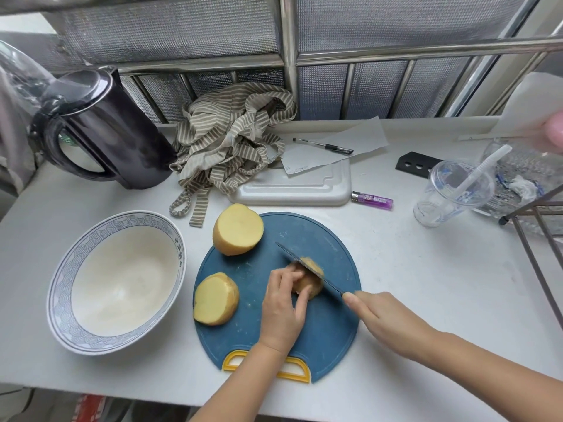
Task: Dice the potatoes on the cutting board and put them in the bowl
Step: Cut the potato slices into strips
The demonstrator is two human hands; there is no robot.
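A round blue cutting board (pixel 320 327) with a yellow handle lies in the middle of the white counter. Two potato halves rest on its left side, cut faces up: one at the far edge (pixel 237 229), one nearer (pixel 215 298). A third potato piece (pixel 313 277) sits mid-board, skin up. My left hand (pixel 283 306) holds that piece with curled fingers. My right hand (pixel 384 318) grips a knife (pixel 307 266) whose dark blade lies across the top of the piece. The white bowl (pixel 65 269) with a blue patterned rim stands left of the board, with nothing in it.
A black kettle (pixel 106 126) stands at the back left, a striped cloth (pixel 231 135) behind the board. A white tray (pixel 304 190), paper, pen and purple lighter (pixel 373 200) lie further back. A plastic cup (pixel 454 190) and a metal rack (pixel 539 239) are at the right.
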